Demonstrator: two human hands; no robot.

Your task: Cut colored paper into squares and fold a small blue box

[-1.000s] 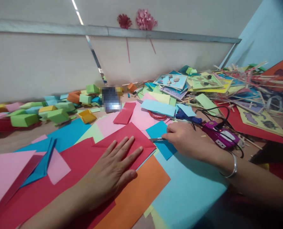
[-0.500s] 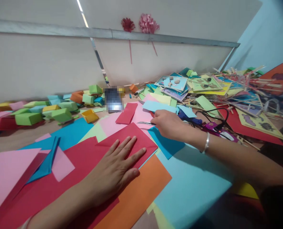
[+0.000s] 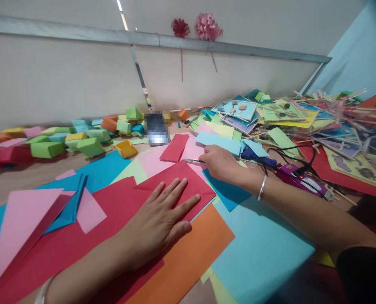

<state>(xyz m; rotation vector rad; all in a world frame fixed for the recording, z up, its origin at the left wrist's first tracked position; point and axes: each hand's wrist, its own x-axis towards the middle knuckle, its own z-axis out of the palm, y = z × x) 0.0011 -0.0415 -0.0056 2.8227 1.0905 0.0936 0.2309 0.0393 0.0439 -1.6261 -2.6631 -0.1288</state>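
Note:
My left hand (image 3: 162,219) lies flat with fingers spread on a folded red paper (image 3: 188,173), pressing it against the sheets below. My right hand (image 3: 221,162) is closed around a pair of scissors (image 3: 192,160). Their blades point left, just above the far corner of the red paper, and the handles are hidden in my fist. An orange sheet (image 3: 188,253) sticks out beside my left thumb. Beneath my right forearm is a large light-blue sheet (image 3: 263,249). A small red strip (image 3: 174,147) lies on pink paper beyond the scissors.
Folded paper boxes (image 3: 91,147) line the back left. A phone-like device (image 3: 157,128), blurred out, stands at the back. A purple glue gun (image 3: 300,181) with a black cable lies right, near stacked picture cards (image 3: 235,109) and sticks. Folded pink paper (image 3: 26,223) lies at left.
The scissor blades were spread apart and are now together. My right hand has moved slightly toward the red paper. My left hand stays flat on it, while the whole view has shifted slightly.

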